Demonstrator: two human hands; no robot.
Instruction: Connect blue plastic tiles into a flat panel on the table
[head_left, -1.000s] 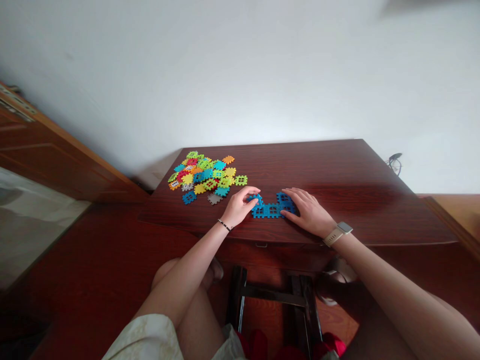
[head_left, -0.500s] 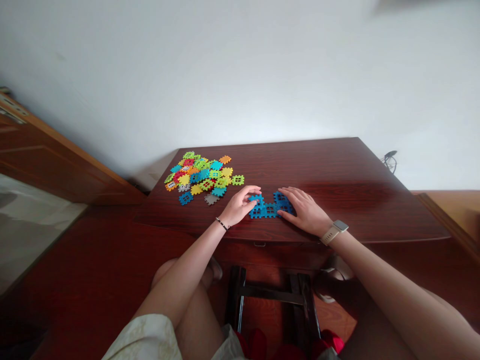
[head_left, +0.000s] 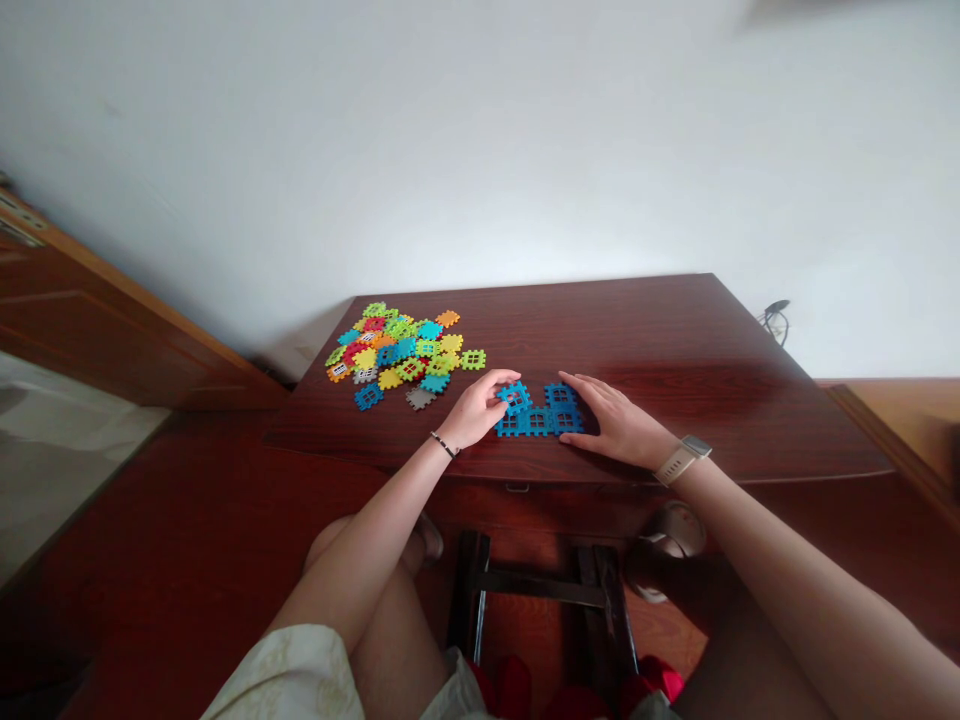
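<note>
Several blue window-cut tiles with toothed edges are joined in a flat blue row (head_left: 537, 421) near the table's front edge, with another blue tile (head_left: 561, 396) standing out from its right end. Between its thumb and fingers, my left hand (head_left: 480, 408) grips a loose blue tile (head_left: 515, 398), tilted over the left end of the row. My right hand (head_left: 616, 424) lies beside the right end, thumb and fingers spread around the corner tiles. Its fingertips are at the tiles' edge; whether they press on it I cannot tell.
A pile of coloured toothed tiles (head_left: 405, 350) covers the back left of the dark wooden table (head_left: 645, 330). Behind the table rises a white wall (head_left: 525, 150). A black cable (head_left: 775, 318) hangs by the right edge. Below stands a dark stool (head_left: 540, 588).
The loose blue tile in my left hand is now tilted and turned at the row's left end. My right hand has shifted slightly right, uncovering more of the corner tiles.
</note>
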